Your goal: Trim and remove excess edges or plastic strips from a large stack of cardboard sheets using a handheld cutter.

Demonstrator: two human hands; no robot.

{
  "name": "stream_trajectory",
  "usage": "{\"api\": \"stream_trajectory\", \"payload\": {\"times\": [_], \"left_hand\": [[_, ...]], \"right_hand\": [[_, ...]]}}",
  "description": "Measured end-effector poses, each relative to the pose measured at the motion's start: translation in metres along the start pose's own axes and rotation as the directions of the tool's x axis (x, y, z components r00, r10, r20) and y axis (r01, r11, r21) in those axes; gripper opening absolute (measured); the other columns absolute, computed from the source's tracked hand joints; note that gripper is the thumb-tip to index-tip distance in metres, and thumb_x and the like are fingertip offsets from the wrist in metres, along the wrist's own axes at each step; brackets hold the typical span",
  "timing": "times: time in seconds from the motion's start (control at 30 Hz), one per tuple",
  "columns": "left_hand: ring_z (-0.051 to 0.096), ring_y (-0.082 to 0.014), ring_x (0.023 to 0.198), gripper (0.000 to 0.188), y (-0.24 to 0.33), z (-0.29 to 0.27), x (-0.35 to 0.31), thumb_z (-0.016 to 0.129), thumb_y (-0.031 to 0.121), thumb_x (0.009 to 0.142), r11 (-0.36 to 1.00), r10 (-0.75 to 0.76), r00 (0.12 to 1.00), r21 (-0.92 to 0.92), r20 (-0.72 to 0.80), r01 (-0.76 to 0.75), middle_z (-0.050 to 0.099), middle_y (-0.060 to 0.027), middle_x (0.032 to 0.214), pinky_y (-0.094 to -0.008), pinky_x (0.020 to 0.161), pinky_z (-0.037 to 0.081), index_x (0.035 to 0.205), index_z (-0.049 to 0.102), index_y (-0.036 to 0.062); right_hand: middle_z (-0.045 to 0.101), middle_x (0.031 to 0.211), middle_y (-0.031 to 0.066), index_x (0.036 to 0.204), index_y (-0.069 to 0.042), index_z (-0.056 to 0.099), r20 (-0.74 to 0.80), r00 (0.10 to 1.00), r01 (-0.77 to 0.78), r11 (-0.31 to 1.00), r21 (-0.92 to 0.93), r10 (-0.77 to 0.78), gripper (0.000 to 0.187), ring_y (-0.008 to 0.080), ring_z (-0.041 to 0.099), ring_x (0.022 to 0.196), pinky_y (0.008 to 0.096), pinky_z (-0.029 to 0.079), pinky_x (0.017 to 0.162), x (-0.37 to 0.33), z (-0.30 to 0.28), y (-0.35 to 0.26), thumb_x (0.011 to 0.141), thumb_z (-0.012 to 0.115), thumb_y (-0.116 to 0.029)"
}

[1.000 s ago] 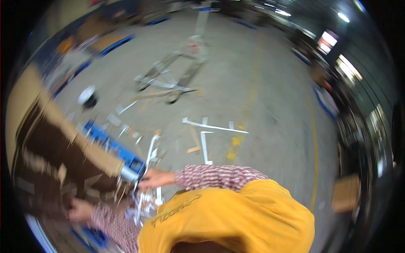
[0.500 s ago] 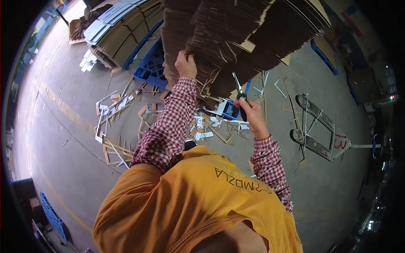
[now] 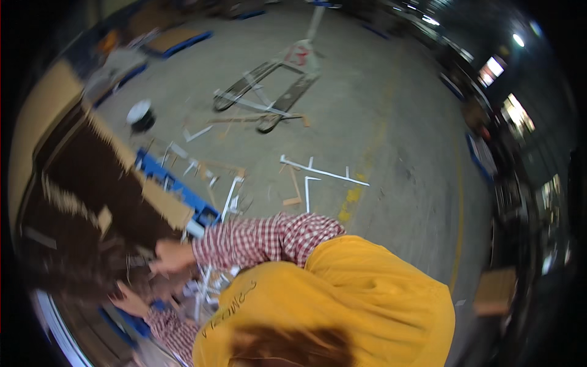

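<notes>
A tall stack of brown cardboard sheets (image 3: 131, 211), its cut edges ragged, rises at the left. At its near side, my right hand (image 3: 172, 255) is closed; the black-handled tool with a pointed metal end, seen clearly in it half a second ago, is now mostly hidden and smeared. Just below and left of it, my left hand (image 3: 129, 300) reaches to the dark lower side of the stack. Its fingers are spread and look to hold nothing. Blur hides whether they touch the sheets. A blue pallet (image 3: 183, 199) sits under the stack.
Cardboard strips and white scraps (image 3: 232, 199) litter the floor around the pallet. A pallet jack (image 3: 284, 92) with scraps across its forks stands farther off, with a white-topped bucket (image 3: 140, 113) left of it. A cardboard box (image 3: 495, 290) is at the right.
My view has swung to the right, so the stack now lies at the left. My left hand has dropped from higher on the stack's side, and both hands are now close together.
</notes>
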State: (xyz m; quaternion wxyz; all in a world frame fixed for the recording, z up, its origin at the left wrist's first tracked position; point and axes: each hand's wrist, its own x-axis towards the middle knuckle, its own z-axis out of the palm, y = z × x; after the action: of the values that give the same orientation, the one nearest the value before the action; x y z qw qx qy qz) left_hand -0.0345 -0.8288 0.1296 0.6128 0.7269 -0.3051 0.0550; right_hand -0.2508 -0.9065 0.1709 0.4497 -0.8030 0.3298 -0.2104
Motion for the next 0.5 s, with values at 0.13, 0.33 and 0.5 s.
{"api": "stream_trajectory", "payload": {"times": [0.13,0.33,0.5], "left_hand": [[0.057,-0.0317,0.093,0.059,-0.034,0.013,0.011,0.061,0.044,0.077,0.916,-0.02,0.996,0.401,0.085,-0.015,0.058,-0.0203,0.102,-0.0353,0.078,0.046,0.108,0.052,-0.0051],[0.06,-0.0333,0.082,0.052,-0.102,0.015,0.03,0.055,0.045,0.079,0.739,0.088,0.996,0.672,-0.033,-0.043,0.062,-0.0187,0.092,-0.0403,0.067,0.046,0.096,0.055,-0.0044],[0.06,-0.0316,0.083,0.04,-0.103,0.027,0.026,0.048,0.033,0.085,0.816,-0.016,0.989,0.574,0.145,-0.071,0.062,-0.0189,0.091,-0.038,0.068,0.046,0.106,0.054,-0.0006]], "right_hand": [[0.06,0.057,0.0084,0.055,-0.004,0.063,0.249,0.913,-0.324,0.945,-0.039,0.323,0.038,0.0187,0.06,0.059,0.032,0.048,0.057,-0.063,0.002,0.05,0.072,0.059,-0.037],[0.058,0.067,0.0238,0.069,0.009,0.06,0.144,0.983,-0.118,0.992,0.041,0.111,0.053,0.0336,0.059,0.066,0.0405,0.046,0.059,-0.026,-0.049,-0.026,0.07,0.058,-0.043],[0.059,0.073,0.0255,0.073,0.009,0.059,0.022,0.981,-0.19,0.981,-0.034,0.191,0.05,0.0335,0.06,0.07,0.0415,0.047,0.063,0.004,-0.04,-0.018,0.071,0.058,-0.041]]}}
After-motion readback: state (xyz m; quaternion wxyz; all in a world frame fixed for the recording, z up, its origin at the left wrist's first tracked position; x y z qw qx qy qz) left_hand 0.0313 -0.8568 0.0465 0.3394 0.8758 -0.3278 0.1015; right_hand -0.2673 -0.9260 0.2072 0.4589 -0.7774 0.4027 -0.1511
